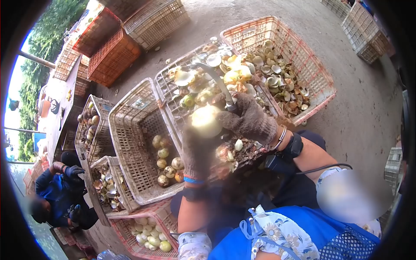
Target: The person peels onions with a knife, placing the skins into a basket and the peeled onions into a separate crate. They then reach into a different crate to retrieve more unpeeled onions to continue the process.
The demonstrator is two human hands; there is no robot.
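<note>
My left hand [196,149], in a brown knit glove and partly blurred, is closed around a pale, round, onion-like fruit [206,121]. My right hand [251,118], gloved alike, grips the dark handle of a curved knife [218,81]. Its blade arcs up and away to the left, above the fruit; the right fingers are close to the fruit's right side. Under both hands lies an upturned slatted crate [167,82], strewn with peel pieces [184,78] and a greenish fruit [187,101].
A crate of peels [318,106] stands beyond my right hand. To the left, one crate [125,151] holds several yellow-brown fruits [163,153]; a reddish crate [119,225] has pale ones [151,238]. Another person [60,195] in dark gloves sits at far left. Orange crates [112,56] are stacked behind.
</note>
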